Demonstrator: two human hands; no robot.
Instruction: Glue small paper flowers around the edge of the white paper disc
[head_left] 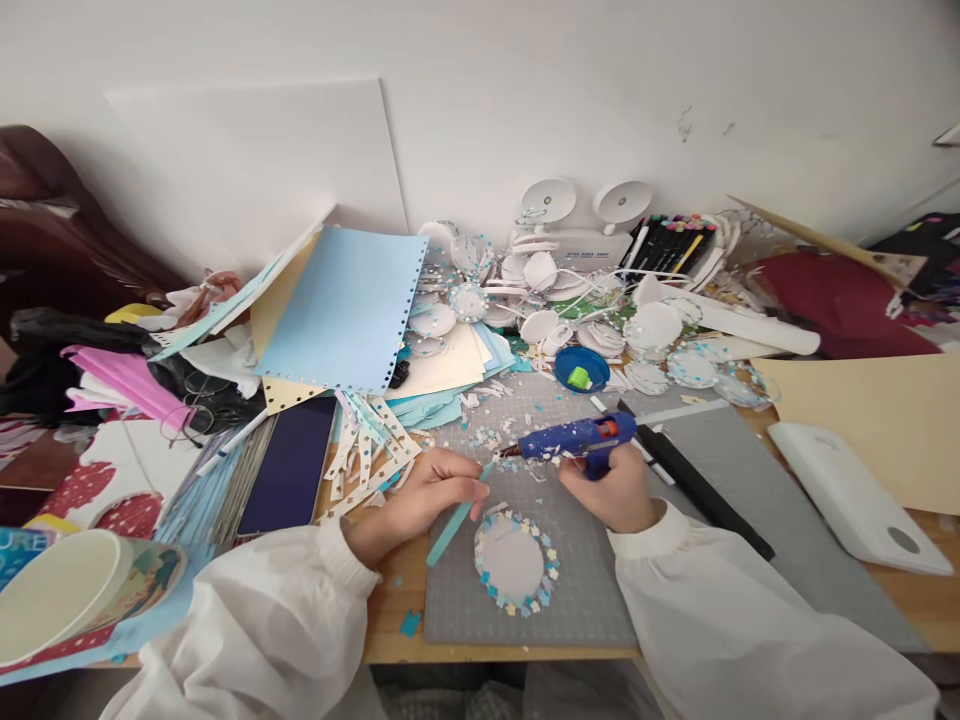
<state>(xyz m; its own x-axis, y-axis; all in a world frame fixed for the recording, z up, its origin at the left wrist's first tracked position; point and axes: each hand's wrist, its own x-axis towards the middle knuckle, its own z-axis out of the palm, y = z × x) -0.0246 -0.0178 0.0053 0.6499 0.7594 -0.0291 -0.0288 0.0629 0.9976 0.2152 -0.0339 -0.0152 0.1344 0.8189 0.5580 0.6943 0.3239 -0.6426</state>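
My left hand [431, 490] pinches a narrow teal paper strip [448, 537], which slants up through the fingers toward the middle of the desk. In my right hand [613, 495] is a blue hot glue gun [566, 438], pointing left. Its nozzle is close to the strip's upper end; whether they touch I cannot tell. Below the two hands, a white paper disc [511, 562] ringed with small blue, white and cream stars lies flat on the grey cutting mat [585, 610]. Small paper scraps are scattered around the nozzle.
White discs and star garlands [540, 275] pile up at the back. A blue lid [582, 369] sits before them. Left are a blue punched sheet [345, 310], a dark phone [289, 465] and a tub [67, 600]. To the right lie a black bar [705, 490] and white device [859, 495].
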